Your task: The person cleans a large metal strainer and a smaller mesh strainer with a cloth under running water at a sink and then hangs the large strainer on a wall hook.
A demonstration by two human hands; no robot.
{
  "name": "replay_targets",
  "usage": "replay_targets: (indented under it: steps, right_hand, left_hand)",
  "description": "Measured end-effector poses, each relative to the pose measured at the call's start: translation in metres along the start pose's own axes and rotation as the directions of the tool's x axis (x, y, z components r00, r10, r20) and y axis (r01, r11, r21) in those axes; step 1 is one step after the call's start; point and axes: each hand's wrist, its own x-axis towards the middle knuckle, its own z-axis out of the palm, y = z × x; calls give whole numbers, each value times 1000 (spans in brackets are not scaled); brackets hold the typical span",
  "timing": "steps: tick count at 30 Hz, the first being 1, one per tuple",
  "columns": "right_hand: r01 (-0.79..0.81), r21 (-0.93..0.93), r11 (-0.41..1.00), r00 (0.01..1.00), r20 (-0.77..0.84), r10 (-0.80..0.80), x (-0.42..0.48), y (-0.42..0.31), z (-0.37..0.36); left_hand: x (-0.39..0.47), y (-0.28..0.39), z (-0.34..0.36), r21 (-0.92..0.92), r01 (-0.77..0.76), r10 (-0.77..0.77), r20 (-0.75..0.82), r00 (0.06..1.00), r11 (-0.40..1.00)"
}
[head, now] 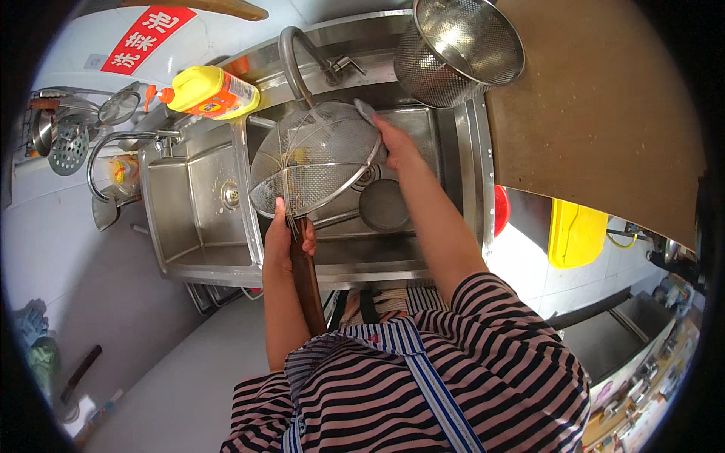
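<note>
Over the right basin of a steel double sink I hold a large wire-mesh strainer, its domed mesh facing up. My left hand is wrapped around its wooden handle just below the rim. At the strainer's right side, my right hand presses a grey pad or cloth against the rim; fingers and pad are partly hidden. The curved faucet ends right behind the mesh. In the basin below lies a round, long-handled metal ladle beside the drain.
A perforated steel basket stands at the sink's back right corner, next to a brown board-like surface. A yellow detergent bottle lies behind the left basin. Skimmers hang at the left wall. A yellow lid is at the right.
</note>
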Motion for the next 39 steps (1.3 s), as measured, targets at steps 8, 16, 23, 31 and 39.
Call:
replay_targets:
  steps: [8,16,23,31,39]
  right_hand:
    - [162,-257,953,977,-94,-192,-126,83,72]
    - [50,-135,990,994,-93,-63,-80,93,20]
    - [-176,-21,984,982,60,177,-30,23,-18]
    - [200,-973,116,740,72,-668,-7,-8,-40]
    - [512,-775,371,782,241,-575,-148,49,13]
  left_hand:
    - [16,-11,-7,-56,-48,42,-102,994,997]
    - [6,-2,-6,63,-93,94,-13,995,994]
    - [-6,-3,-8,31,-115,113,60,992,993]
    - [-9,-3,8,82,-141,131,117,985,987]
    - [2,9,4,204,-183,188,-5,982,962]
